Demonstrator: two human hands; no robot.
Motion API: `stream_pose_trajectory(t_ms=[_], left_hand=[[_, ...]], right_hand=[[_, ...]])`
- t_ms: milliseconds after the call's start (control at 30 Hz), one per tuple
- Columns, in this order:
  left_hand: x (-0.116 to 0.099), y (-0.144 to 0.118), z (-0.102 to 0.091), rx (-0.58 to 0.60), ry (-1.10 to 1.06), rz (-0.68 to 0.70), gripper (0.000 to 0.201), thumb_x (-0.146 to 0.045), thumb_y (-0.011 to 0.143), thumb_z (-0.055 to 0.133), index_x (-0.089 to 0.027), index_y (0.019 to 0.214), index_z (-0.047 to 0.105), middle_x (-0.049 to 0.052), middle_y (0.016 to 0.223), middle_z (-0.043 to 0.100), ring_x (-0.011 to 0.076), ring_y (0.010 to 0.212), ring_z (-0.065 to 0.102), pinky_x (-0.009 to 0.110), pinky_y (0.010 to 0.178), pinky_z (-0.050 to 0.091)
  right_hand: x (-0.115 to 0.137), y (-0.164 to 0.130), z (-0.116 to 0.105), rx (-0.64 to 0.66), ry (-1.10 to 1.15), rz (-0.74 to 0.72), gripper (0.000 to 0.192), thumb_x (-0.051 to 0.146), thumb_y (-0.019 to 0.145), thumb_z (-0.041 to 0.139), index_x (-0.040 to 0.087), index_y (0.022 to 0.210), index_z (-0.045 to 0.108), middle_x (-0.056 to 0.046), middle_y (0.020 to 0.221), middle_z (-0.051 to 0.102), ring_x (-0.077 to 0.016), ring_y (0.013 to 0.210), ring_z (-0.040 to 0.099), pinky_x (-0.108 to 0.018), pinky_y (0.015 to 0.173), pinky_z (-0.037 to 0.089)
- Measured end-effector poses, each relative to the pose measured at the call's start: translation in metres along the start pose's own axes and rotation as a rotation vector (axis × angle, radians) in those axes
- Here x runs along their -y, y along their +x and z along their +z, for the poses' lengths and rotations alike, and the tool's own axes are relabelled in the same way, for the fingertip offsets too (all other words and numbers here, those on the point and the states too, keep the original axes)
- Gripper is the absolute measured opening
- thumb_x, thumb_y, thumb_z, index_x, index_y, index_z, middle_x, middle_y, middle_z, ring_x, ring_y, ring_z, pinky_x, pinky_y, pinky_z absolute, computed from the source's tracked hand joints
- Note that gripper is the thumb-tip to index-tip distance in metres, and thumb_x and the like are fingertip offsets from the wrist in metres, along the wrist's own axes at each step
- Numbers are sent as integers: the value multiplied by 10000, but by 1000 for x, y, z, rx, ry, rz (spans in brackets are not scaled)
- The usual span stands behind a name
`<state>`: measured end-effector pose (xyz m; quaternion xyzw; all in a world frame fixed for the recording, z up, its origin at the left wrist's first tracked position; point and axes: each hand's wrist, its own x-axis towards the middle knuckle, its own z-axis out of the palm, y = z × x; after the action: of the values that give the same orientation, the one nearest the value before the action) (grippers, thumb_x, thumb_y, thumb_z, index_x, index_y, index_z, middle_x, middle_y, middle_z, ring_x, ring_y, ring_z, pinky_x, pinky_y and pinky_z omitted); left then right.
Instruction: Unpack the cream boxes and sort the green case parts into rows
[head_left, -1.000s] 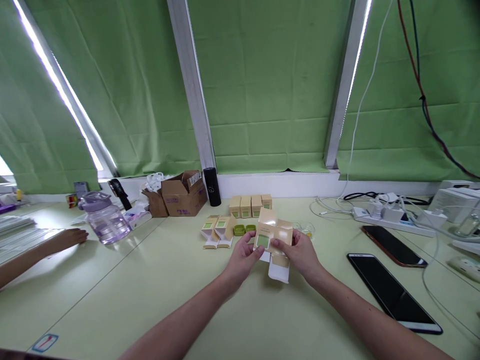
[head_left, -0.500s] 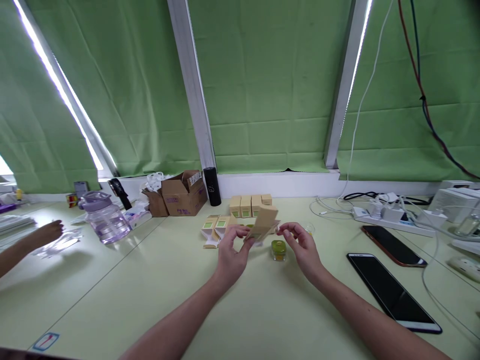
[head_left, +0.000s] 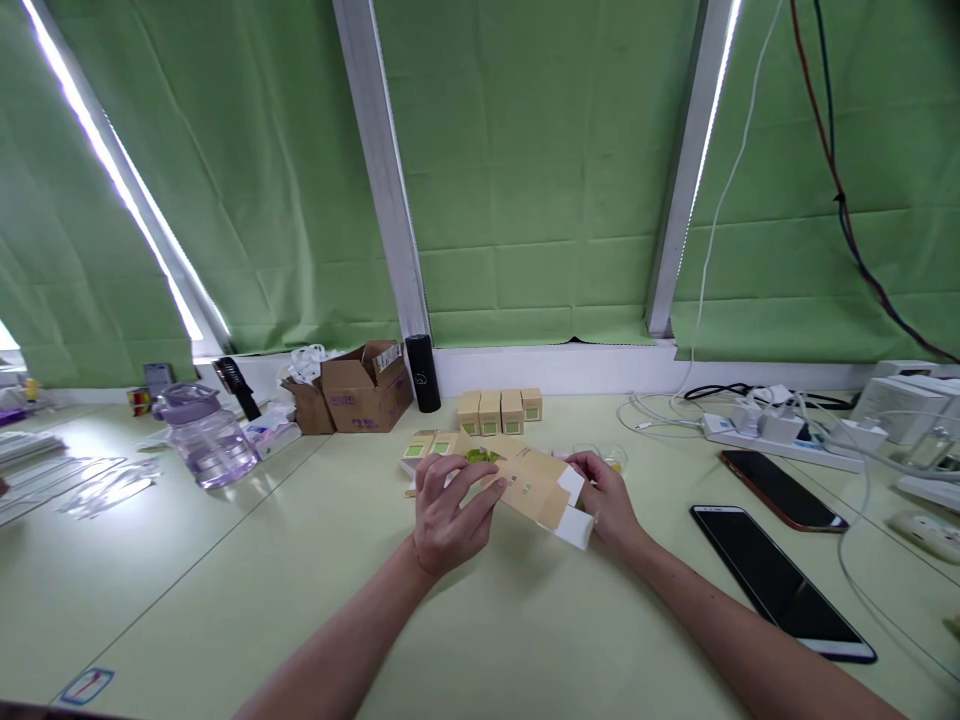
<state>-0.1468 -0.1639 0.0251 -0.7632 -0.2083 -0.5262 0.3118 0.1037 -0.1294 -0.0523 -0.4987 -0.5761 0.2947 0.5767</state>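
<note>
Centrally, just above the table (head_left: 225, 590), a flattened tan carton (head_left: 534, 487) with white end flaps lies tilted between both hands. Left hand (head_left: 444, 515) grips its left end, fingers curled over the top edge; what the fingers cover beneath cannot be made out. Right hand (head_left: 609, 497) holds the right end, mostly hidden behind the carton, so its grip is only partly visible. A small green item (head_left: 480, 456) shows just behind the carton, largely hidden; its kind cannot be told. Behind it stand four closed small boxes (head_left: 500, 411) in a row, touching side by side. Two or three open boxes (head_left: 431, 447) lie left of the carton, partly covered by the left hand; the count is uncertain. Farther left: one brown box (head_left: 365, 388), open; one black cylinder (head_left: 421, 373), upright; one clear jug (head_left: 204, 436) with purple lid. To the right lie two phones (head_left: 780, 582), face up, well apart from the hands, and one power strip (head_left: 780, 436) with tangled cables. Items at the far right edge are cut off and indistinct.
</note>
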Motion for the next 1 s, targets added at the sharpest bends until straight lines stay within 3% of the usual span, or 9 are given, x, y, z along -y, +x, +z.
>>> stream_pose_trajectory(t_ms=[133, 233, 367, 500, 700, 1000], left_hand=[[2, 9, -1, 36, -78, -259, 200, -90, 810, 729, -244, 937, 708, 53, 935, 782, 256, 963, 586, 431, 871, 487], [10, 22, -10, 101, -149, -600, 32, -224, 833, 730, -210, 818, 705, 61, 860, 741, 236, 890, 612, 371, 797, 513], [28, 28, -33, 320, -301, -1058, 256, -433, 796, 739, -188, 753, 680, 28, 752, 689, 172, 662, 587, 288, 620, 469], [43, 5, -61, 519, -437, -1297, 439, -600, 714, 756, -190, 723, 600, -1, 657, 654, 137, 527, 540, 257, 536, 404], [49, -45, -81, 760, -373, -1418, 553, -727, 678, 695, -217, 666, 484, -48, 477, 537, 132, 435, 477, 249, 520, 325], [54, -61, -77, 895, -147, -1285, 458, -657, 760, 598, -220, 668, 498, -44, 531, 521, 146, 526, 441, 259, 559, 300]], right_hand=[[-6, 1, 0, 7, -30, -17, 331, 510, 915, 543, 211, 947, 682, -38, 842, 697, -218, 808, 607, -327, 746, 456], [-9, 3, 0, 19, -42, 1, 356, 530, 929, 529, 213, 970, 686, -36, 843, 689, -213, 799, 604, -329, 748, 457], [-14, 5, 1, 33, -26, 19, 369, 545, 932, 531, 215, 996, 684, -33, 857, 689, -212, 810, 611, -328, 753, 462], [-16, 6, 2, 52, -21, 26, 351, 531, 937, 525, 217, 996, 672, -27, 846, 669, -210, 793, 607, -326, 745, 453], [-13, 5, 3, 69, -24, 27, 317, 504, 940, 522, 222, 974, 662, -24, 841, 652, -211, 796, 593, -328, 749, 440], [-19, 7, 3, 86, -40, 28, 312, 495, 932, 528, 223, 987, 670, -17, 831, 648, -206, 777, 578, -323, 735, 438]])
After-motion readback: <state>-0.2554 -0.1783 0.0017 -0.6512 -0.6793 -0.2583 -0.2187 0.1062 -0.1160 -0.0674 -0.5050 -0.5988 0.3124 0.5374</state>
